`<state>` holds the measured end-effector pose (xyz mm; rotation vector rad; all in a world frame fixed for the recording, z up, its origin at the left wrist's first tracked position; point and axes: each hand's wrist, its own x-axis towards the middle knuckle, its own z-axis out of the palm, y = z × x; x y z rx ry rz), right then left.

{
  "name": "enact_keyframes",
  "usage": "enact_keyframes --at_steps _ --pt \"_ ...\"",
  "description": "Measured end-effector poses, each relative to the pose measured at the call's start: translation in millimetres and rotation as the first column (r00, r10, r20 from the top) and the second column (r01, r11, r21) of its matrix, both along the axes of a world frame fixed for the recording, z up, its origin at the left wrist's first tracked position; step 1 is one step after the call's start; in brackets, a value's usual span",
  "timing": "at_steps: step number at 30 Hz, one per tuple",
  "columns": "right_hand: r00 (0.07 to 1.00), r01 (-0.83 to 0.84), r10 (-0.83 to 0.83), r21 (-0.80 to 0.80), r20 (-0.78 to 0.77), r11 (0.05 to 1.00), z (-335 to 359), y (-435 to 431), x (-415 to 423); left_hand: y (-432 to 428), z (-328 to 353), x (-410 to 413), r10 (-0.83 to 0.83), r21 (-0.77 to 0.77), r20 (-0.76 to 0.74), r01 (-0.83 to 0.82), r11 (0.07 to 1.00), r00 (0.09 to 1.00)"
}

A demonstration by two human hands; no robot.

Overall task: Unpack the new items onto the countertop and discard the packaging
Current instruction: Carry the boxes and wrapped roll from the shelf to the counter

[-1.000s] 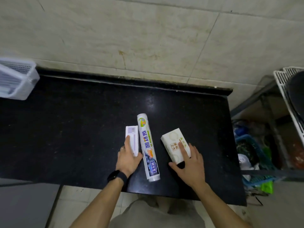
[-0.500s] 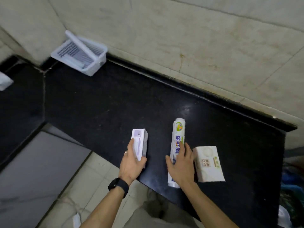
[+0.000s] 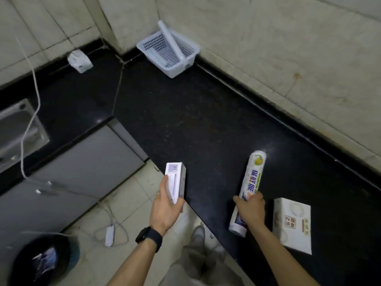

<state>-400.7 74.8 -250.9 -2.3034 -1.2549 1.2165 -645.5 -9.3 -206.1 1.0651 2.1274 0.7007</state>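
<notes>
My left hand (image 3: 165, 209) holds a small white and purple box (image 3: 175, 182) lifted off the black countertop (image 3: 195, 120), out over its front edge. My right hand (image 3: 250, 209) is closed around the lower part of a white cling film roll (image 3: 250, 186) that lies on the counter. A white tissue pack (image 3: 291, 226) rests on the counter just right of that hand, untouched.
A white plastic basket (image 3: 171, 52) with a rolled tube in it stands at the back corner by the tiled wall. A dark waste bin (image 3: 43, 261) sits on the floor at lower left. A cable and power strip (image 3: 109, 236) lie on the tiled floor. A steel sink (image 3: 18, 124) is at far left.
The view has swung left and down. My left hand has lifted the small box off the counter toward the floor side. My right hand has closed around the roll.
</notes>
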Motion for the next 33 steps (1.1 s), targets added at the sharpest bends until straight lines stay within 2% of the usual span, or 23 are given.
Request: enact_keyframes --at_steps 3,7,14,19,25,33 --pt "0.985 -0.117 0.126 0.078 -0.119 0.990 24 5 -22 -2 9 -21 0.055 0.010 -0.026 -0.055 0.998 0.998" --pt "0.904 -0.308 0.343 0.167 -0.254 0.937 56 18 -83 3 31 -60 0.142 0.096 -0.059 -0.136 0.986 0.988" --pt "0.811 -0.479 0.539 0.272 -0.227 0.835 96 47 -209 20 62 -163 0.296 0.231 -0.073 -0.273 0.934 0.952" --pt "0.804 -0.508 0.575 0.324 -0.155 0.798 108 79 -300 51 73 -264 0.325 0.257 -0.068 -0.298 0.919 0.943" --pt "0.847 -0.469 0.523 0.333 -0.092 0.818 108 109 -381 79 82 -375 0.310 0.353 -0.069 -0.267 0.897 0.948" --pt "0.875 -0.447 0.482 0.306 -0.045 0.841 98 154 -445 137 64 -458 0.285 0.238 -0.047 -0.266 0.934 0.958"
